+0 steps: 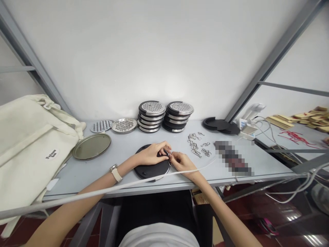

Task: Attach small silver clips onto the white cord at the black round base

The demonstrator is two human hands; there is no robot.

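In front of me a black round grater base (151, 169) lies flat near the table's front edge, with a thin strip of metal rim showing at its lower right. My left hand (154, 153) rests across it, thumb and fingers closed on a black part at its right edge. Right there, my right hand (182, 163) pinches a small shiny metal clasp (170, 162), mostly hidden by the fingertips. Beyond my right hand lie several loose metal clasps (194, 145) with small rings.
Two stacks of round graters, a left one (151, 116) and a right one (178, 116), stand by the wall. Loose grater plates (124, 126) and an olive disc (92, 146) lie left, beside a cream bag (31, 144). Black holders (218, 125) lie right. A white cable (108, 189) crosses low in front.
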